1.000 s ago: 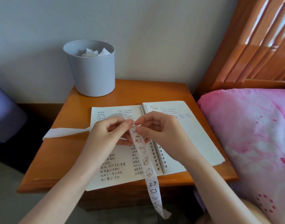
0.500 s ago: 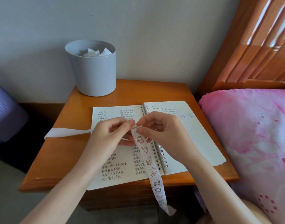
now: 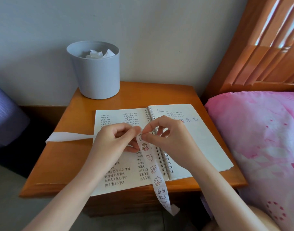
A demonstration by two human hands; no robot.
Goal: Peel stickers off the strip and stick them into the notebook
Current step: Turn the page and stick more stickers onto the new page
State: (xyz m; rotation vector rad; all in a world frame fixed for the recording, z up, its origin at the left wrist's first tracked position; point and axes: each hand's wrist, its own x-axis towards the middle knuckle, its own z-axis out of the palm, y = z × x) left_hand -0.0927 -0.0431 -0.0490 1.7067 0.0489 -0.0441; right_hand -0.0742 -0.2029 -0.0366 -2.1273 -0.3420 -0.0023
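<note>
The wooden table (image 3: 62, 164) carries an open spiral notebook (image 3: 201, 147), a grey bin (image 3: 99, 77) at its back-left corner, and a white strip (image 3: 67, 136) trailing leftward.

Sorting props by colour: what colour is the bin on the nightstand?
The bin is pale grey-blue; head view shows it.

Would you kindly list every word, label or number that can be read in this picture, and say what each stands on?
On the notebook, left page: columns of handwritten Chinese characters, too small and blurred to quote.
On its right page: a few handwritten lines at the top, also too small to read.
On the sticker strip: cartoon figures only, no legible words.
On the grey bin: no label visible.
</note>
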